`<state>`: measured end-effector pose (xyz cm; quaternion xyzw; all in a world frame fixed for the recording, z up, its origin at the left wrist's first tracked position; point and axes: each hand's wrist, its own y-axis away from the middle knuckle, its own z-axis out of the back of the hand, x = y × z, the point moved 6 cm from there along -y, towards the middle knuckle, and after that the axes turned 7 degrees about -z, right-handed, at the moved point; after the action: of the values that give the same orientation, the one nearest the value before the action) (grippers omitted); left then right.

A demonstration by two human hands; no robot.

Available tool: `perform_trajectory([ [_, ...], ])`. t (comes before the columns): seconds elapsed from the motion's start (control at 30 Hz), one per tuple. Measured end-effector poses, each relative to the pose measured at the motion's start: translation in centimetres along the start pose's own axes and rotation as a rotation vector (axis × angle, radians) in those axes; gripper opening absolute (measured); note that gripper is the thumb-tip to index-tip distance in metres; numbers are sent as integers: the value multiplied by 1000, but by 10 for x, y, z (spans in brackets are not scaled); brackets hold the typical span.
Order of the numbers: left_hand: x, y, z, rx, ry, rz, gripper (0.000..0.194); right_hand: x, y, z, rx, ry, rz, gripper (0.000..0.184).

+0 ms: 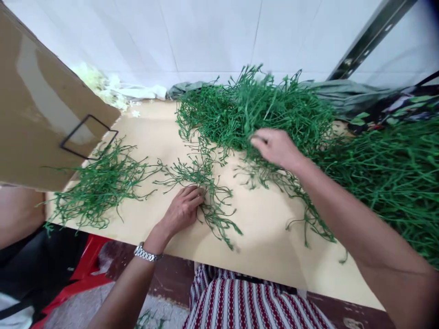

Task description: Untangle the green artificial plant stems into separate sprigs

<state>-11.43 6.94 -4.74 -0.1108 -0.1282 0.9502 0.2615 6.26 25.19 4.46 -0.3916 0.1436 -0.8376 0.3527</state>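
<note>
My left hand (pixel 185 205) rests low over the table with its fingers closed around the near side of a small bunch of thin green stems (pixel 219 219). The stems fan out to both sides and have small knobs at their tips. Further away, my right hand (pixel 276 148) is pinched on green stems at the front of a large green heap (pixel 212 109). Motion blurs the stems above that hand, so I cannot make out how many it holds. Loose stems (pixel 308 219) trail across the table beneath my right forearm.
On the left, a separate pile of stems (pixel 99 192) lies beside a cardboard box (pixel 41 100) and a dark wire frame (pixel 87 137). More stems (pixel 384 183) fill the right side. Pale petals (pixel 92 82) lie against the wall. Another person's limb (pixel 20 212) shows at far left, near a red stool (pixel 87 260).
</note>
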Motion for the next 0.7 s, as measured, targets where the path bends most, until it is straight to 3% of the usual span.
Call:
perform_trajectory([
  [0.07,7,-1,6,-52,50,14,33,0,15,-33,208,160,34,11],
  [0.13,12,-3,15,-139,113,72,35,5,25,-41,272,208,61,17],
  [0.23,9,-5,34,-337,95,192,31,19,32,-23,187,84,49,18],
  [0.33,-17,-17,48,-488,59,135,24,32,39,-4,124,-117,13,16],
  [0.37,-27,-25,49,-483,74,89,24,36,42,0,109,-174,11,15],
  [0.43,-40,-43,41,-360,97,51,25,40,47,8,57,-251,6,14],
  [0.53,-43,-64,28,-185,118,109,25,39,54,14,34,-335,-43,13],
  [0.7,-26,-78,26,-253,530,408,25,42,66,12,162,-534,-50,11],
])
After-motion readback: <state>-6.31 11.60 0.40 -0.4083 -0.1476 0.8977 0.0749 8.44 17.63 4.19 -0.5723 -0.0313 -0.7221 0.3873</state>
